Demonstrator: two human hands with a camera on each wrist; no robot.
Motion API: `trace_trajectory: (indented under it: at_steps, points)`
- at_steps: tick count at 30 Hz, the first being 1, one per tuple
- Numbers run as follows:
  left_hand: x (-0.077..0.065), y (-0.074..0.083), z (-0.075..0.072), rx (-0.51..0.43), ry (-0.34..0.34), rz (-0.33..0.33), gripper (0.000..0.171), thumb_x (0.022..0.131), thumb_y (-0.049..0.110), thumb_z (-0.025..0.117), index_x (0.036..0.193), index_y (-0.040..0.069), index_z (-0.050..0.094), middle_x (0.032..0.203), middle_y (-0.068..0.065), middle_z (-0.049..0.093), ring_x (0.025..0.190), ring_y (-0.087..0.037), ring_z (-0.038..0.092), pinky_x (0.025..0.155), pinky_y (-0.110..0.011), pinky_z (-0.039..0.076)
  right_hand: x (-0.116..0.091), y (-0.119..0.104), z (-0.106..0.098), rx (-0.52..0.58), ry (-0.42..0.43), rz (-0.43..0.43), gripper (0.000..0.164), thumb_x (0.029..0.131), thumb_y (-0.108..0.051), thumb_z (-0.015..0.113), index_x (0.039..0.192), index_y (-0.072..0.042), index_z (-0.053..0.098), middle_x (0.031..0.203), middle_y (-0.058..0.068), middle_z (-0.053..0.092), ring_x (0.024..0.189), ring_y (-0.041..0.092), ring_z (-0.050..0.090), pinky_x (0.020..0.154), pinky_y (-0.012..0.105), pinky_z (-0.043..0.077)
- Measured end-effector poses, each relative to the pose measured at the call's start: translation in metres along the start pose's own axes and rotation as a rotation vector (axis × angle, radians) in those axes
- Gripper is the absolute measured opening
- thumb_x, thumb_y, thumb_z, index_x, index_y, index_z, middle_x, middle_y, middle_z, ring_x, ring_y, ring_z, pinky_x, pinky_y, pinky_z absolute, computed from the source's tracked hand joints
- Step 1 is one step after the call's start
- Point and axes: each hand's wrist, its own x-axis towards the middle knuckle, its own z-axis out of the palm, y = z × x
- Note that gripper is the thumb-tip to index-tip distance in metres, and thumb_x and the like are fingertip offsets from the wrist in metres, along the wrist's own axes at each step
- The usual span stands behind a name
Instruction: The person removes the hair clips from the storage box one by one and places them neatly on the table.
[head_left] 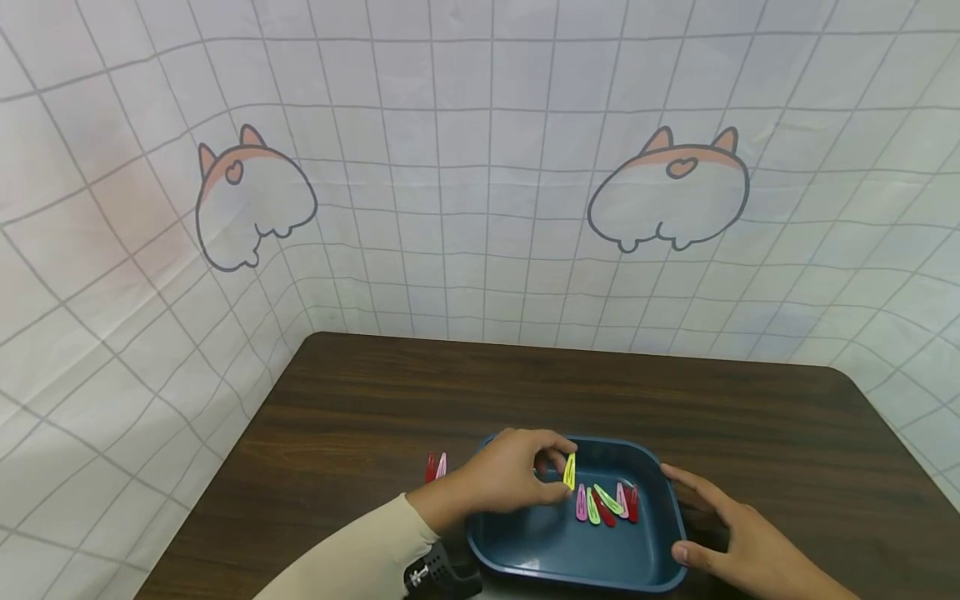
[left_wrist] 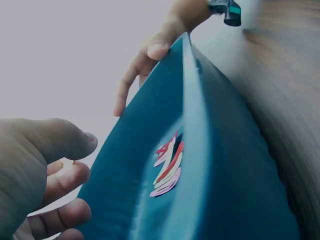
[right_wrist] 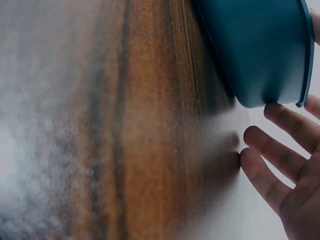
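Observation:
My left hand (head_left: 504,473) pinches a yellow snap hair clip (head_left: 569,472) between thumb and fingers, above the inside of a blue plastic bin (head_left: 555,567). Below and right of it, several hair clips lie side by side on the bin floor: a purple clip (head_left: 581,503), light green ones, a pink clip (head_left: 622,500) and a red clip (head_left: 633,505) among them. My right hand (head_left: 738,537) rests on the bin's right side with fingers spread, thumb at the rim. In the right wrist view, fingertips (right_wrist: 274,111) touch the bin's outer wall.
A red hair clip (head_left: 431,467) and a pink hair clip (head_left: 442,465) lie on the dark wooden table (head_left: 360,417) left of the bin, partly hidden by my left forearm. A white gridded curtain (head_left: 465,208) hangs behind the table and along its sides.

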Motion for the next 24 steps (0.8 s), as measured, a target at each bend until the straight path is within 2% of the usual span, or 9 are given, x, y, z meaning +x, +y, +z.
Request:
trace_trajectory:
  at_steps: [8,13,18,24]
  points:
    - [-0.006,-0.002,-0.009,-0.028,0.016,-0.005,0.051,0.089,0.026,0.083,0.135,0.013,0.066,0.1,0.017,0.065,0.093,-0.003,0.06,0.084,-0.022,0.05,-0.002,0.001,0.002,-0.013,0.017,-0.011,0.081,0.095,-0.035,0.074,0.161,-0.029,0.028,0.145,0.022,0.054,0.127,0.048,0.055,0.084,0.058,0.056]
    - [-0.009,-0.005,-0.013,-0.032,0.033,0.0,0.051,0.089,0.026,0.083,0.136,0.014,0.066,0.1,0.018,0.064,0.094,-0.003,0.059,0.085,-0.024,0.049,-0.002,0.001,0.001,-0.016,0.021,-0.033,0.081,0.096,-0.032,0.074,0.162,-0.027,0.027,0.145,0.025,0.053,0.125,0.05,0.055,0.083,0.063,0.054]
    - [-0.013,-0.007,-0.017,-0.024,0.055,0.004,0.051,0.088,0.026,0.083,0.135,0.015,0.066,0.099,0.016,0.065,0.096,-0.007,0.06,0.085,-0.026,0.049,-0.003,0.001,0.0,0.002,0.017,-0.025,0.081,0.097,-0.029,0.074,0.162,-0.027,0.026,0.147,0.026,0.05,0.126,0.051,0.054,0.082,0.059,0.056]
    - [-0.019,-0.009,-0.024,-0.011,0.078,-0.001,0.053,0.087,0.027,0.085,0.135,0.014,0.067,0.101,0.011,0.068,0.101,-0.012,0.058,0.088,-0.031,0.048,-0.002,0.001,0.0,0.01,0.014,-0.024,0.081,0.097,-0.028,0.073,0.162,-0.027,0.026,0.148,0.028,0.049,0.127,0.054,0.052,0.083,0.065,0.053]
